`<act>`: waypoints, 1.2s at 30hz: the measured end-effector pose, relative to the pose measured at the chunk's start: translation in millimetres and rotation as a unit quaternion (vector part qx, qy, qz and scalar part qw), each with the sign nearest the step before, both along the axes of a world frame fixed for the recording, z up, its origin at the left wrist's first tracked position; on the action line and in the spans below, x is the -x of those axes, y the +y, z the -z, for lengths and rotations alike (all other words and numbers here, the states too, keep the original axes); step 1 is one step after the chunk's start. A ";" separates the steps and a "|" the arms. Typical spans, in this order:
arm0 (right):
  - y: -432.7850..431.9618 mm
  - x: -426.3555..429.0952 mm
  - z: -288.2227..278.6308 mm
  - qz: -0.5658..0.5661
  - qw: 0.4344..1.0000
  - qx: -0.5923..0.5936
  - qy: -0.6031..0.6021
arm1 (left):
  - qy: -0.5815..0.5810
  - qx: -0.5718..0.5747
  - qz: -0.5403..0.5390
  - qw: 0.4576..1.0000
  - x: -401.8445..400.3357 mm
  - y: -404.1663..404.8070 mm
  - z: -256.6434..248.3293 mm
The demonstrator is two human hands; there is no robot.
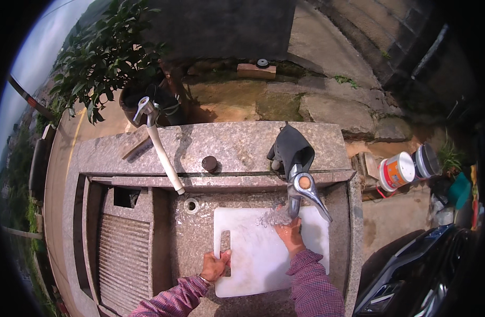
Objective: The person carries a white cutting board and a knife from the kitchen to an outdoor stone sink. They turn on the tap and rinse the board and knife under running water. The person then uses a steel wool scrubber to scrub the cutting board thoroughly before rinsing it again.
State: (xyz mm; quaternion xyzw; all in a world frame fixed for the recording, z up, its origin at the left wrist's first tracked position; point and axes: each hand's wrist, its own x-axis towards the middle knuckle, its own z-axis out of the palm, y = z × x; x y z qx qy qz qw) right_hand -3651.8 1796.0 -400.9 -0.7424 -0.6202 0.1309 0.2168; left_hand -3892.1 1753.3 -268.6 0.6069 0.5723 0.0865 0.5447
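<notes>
A white plastic cutting board (258,253) lies in the basin of a stone sink (191,245). My left hand (215,266) grips its left edge, with the fingers at the handle slot. Under the running metal faucet (302,190), my right hand (289,233) is on the upper right of the board, its fingers partly hidden by splashing water and the spout. Whether it holds anything cannot be told. A dark cloth (294,146) covers the base of that faucet. Another faucet (145,109) at the left has a pale hose (162,158) reaching over the basin.
A ribbed stone washboard (123,257) forms the left section. On the back ledge are a scrub brush (137,146) and a round dark object (209,163). A drain hole (191,205) lies left of the board. Buckets (397,171) stand at right, beside a dark vehicle (413,273).
</notes>
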 end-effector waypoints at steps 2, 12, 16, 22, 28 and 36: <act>-28.5 -84.7 49.9 0.087 0.993 -0.070 0.022 | 0.032 0.107 0.066 0.992 -12.6 5.4 -3.6; -10.0 -42.4 -13.9 0.092 0.994 0.034 -0.038 | 0.055 -0.150 0.013 0.987 18.6 -3.0 34.5; -40.9 -90.0 -3.9 0.215 0.967 0.080 -0.111 | 0.040 -0.199 -0.002 0.979 18.2 -0.5 40.0; -60.0 95.3 -64.1 -0.107 0.993 0.050 0.025 | 0.037 -0.254 -0.040 0.966 15.2 5.6 38.1; -33.6 -93.4 6.0 0.156 0.981 0.036 -0.114 | 0.048 -0.264 -0.051 0.962 7.7 4.2 24.2; -31.0 68.6 -62.5 -0.122 0.989 0.078 0.004 | 0.062 -0.223 -0.083 0.969 18.2 -15.0 29.3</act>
